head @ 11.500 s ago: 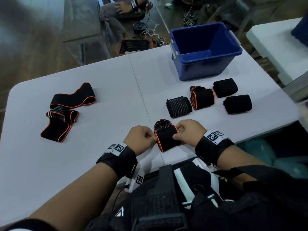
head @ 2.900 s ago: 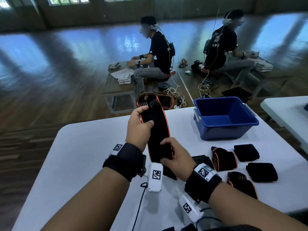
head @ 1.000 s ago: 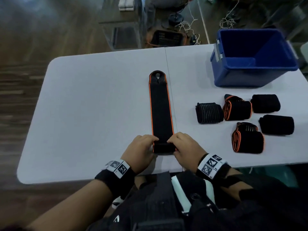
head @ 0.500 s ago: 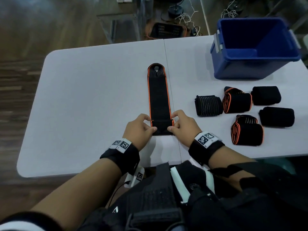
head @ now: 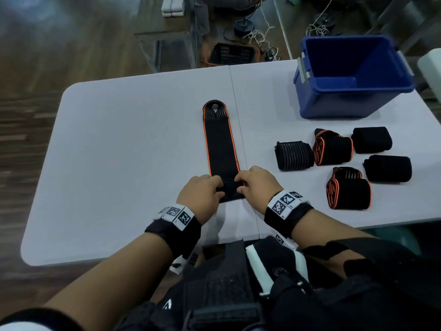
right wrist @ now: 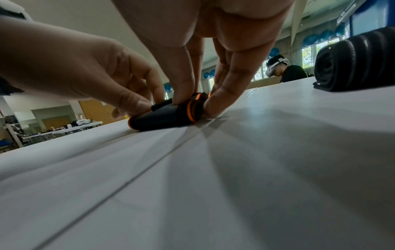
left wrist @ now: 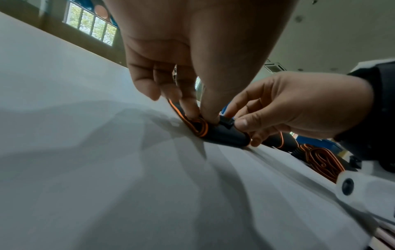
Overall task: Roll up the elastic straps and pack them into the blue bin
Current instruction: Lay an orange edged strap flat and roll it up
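Note:
A black elastic strap with orange edging (head: 220, 144) lies flat along the middle of the white table (head: 124, 149), its looped end far from me. Its near end is curled into a small roll (left wrist: 222, 133) (right wrist: 164, 116). My left hand (head: 202, 191) pinches the roll's left end and my right hand (head: 254, 181) pinches its right end. Several rolled straps (head: 338, 151) lie to the right. The blue bin (head: 353, 75) stands open at the far right, with nothing visible inside.
The table's centre seam (head: 238, 130) runs just right of the strap. Another white table edge (head: 429, 65) shows at far right. Beyond the far edge are a floor crate (head: 229, 53) and cables. A person (right wrist: 286, 71) wearing a headset sits in the background.
The strap went from held up in the air to laid flat on the table. Over the last second both hands have rolled its near end forward, so the flat part is shorter.

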`<move>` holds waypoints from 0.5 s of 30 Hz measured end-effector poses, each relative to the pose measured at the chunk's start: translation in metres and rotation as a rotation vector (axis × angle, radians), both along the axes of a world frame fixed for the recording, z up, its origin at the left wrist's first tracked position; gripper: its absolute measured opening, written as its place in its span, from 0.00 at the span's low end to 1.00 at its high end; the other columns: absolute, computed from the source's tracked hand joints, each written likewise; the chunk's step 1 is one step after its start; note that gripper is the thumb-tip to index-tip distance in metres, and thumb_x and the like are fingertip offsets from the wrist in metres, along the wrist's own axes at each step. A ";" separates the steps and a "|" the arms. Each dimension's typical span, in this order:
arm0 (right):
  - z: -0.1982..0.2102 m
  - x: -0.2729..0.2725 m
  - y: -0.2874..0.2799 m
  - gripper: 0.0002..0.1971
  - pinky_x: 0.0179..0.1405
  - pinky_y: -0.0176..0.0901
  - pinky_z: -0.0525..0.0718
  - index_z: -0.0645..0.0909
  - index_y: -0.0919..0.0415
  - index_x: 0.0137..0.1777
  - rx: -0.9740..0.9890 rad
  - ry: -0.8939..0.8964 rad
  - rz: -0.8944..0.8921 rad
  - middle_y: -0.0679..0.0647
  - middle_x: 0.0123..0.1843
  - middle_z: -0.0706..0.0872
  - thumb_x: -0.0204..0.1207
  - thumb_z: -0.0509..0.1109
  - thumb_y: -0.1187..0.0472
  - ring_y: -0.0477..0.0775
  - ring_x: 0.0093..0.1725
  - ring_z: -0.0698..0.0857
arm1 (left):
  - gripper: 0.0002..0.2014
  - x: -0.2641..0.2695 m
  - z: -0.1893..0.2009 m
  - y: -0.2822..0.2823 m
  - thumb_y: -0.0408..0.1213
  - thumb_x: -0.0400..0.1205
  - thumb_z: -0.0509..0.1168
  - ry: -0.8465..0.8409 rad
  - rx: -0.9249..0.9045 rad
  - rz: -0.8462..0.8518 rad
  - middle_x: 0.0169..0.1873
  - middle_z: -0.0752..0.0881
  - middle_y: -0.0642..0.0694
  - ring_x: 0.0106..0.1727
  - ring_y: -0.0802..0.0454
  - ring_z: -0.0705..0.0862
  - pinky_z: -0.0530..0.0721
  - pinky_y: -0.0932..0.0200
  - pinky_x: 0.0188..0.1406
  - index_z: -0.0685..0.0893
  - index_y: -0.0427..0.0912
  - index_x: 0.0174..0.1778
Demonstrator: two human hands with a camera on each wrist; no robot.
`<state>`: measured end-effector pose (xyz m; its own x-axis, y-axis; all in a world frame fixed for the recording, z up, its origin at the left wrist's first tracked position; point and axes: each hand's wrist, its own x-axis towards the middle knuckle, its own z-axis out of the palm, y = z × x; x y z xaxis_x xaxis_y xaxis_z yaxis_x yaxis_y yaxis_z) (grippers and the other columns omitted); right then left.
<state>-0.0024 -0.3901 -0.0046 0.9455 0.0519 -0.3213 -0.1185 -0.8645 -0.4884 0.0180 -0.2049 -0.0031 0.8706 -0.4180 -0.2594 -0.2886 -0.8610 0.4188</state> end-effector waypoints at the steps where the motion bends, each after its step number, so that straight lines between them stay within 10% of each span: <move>1: 0.000 0.000 0.000 0.15 0.58 0.47 0.81 0.83 0.52 0.67 -0.010 0.005 0.014 0.56 0.57 0.79 0.82 0.68 0.56 0.59 0.56 0.82 | 0.10 -0.002 0.000 0.001 0.45 0.85 0.67 -0.027 0.004 -0.010 0.51 0.83 0.46 0.55 0.43 0.79 0.80 0.49 0.53 0.86 0.47 0.59; 10: 0.000 -0.012 0.002 0.26 0.69 0.51 0.79 0.78 0.52 0.74 -0.121 -0.058 0.166 0.48 0.76 0.75 0.76 0.73 0.47 0.55 0.71 0.73 | 0.25 -0.006 0.000 0.011 0.56 0.81 0.69 -0.018 0.053 -0.089 0.73 0.79 0.56 0.68 0.47 0.74 0.77 0.50 0.69 0.83 0.51 0.72; 15: 0.000 -0.009 -0.002 0.28 0.66 0.44 0.78 0.74 0.50 0.77 -0.111 -0.053 0.171 0.46 0.73 0.78 0.77 0.74 0.59 0.53 0.68 0.80 | 0.28 -0.008 -0.006 0.018 0.51 0.81 0.70 0.005 0.028 -0.080 0.79 0.76 0.57 0.69 0.48 0.75 0.76 0.52 0.71 0.76 0.54 0.79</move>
